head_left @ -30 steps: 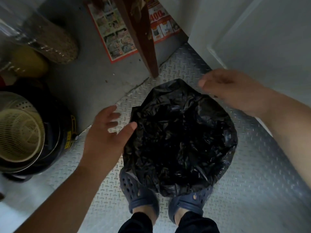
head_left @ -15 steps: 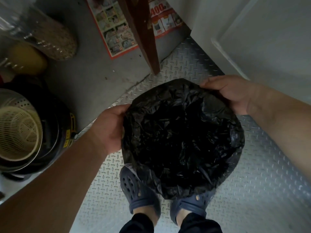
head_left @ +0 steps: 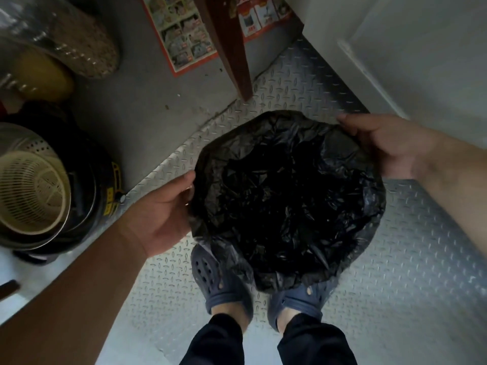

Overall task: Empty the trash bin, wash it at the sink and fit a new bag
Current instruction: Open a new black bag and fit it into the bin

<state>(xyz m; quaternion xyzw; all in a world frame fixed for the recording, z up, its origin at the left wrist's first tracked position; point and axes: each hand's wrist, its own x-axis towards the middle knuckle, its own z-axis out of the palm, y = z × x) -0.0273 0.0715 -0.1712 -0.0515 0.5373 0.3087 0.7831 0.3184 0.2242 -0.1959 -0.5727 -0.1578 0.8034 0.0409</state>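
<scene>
Bin point(head_left: 350, 255) sits on the checker-plate floor point(head_left: 411, 259), centre of view, almost fully covered by a black bag point(head_left: 284, 196). Only a sliver of bin wall shows at the near right, under the bag's overhang. Bag is crumpled, mouth wide open, folded out over the rim all round; inside is dark, contents cannot be told.

Left hand point(head_left: 160, 214) grips the left edge of the bag, thumb on top, fingers wrapped under the rim and hidden. Right hand point(head_left: 387, 146) grips the far right edge, thumb along the top of the fold, fingers curled below. Both hands are closed on the bag at opposite sides, well apart. Whether they also clamp the bin's rim through the plastic cannot be told.

Near side of the bin overlaps two blue clogs point(head_left: 221, 283), toes tucked just under the bag's overhang. Dark trouser legs point(head_left: 216, 341) at the bottom edge.

Far: a brown wooden leg point(head_left: 232, 51) stands at the seam between checker plate and grey concrete, with a printed flyer point(head_left: 184, 35) lying behind it. Left: a cream plastic basket point(head_left: 29, 191) nested in a dark round container point(head_left: 102, 185). Far left: a clear bag of grain point(head_left: 79, 40), blurred. Right: a white door point(head_left: 421, 54).
</scene>
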